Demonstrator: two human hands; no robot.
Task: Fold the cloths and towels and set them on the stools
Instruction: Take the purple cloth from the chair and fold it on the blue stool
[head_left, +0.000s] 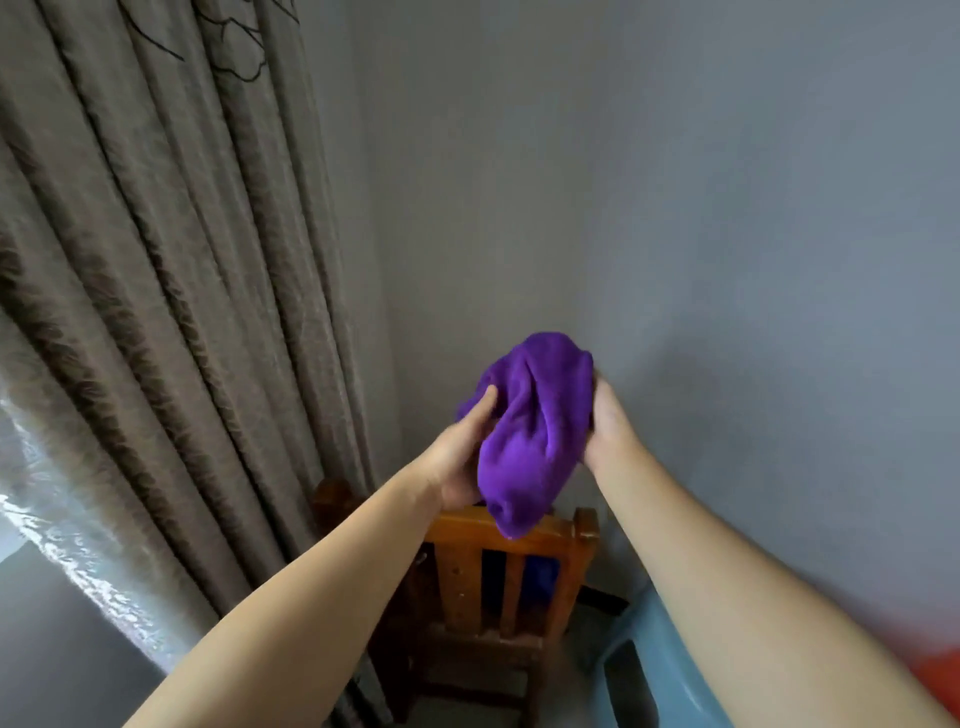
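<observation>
two raised hands, left (460, 452), right (613, 426), gripping purple cloth (535, 431)

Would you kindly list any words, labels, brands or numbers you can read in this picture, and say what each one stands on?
None: no readable text appears anywhere in this view.
The purple cloth, held up by the left hand and right hand, shows no tag or print.
The wooden chair, curtain, wall and blue stool bear no lettering; the curtain has only dark line patterns.
</observation>
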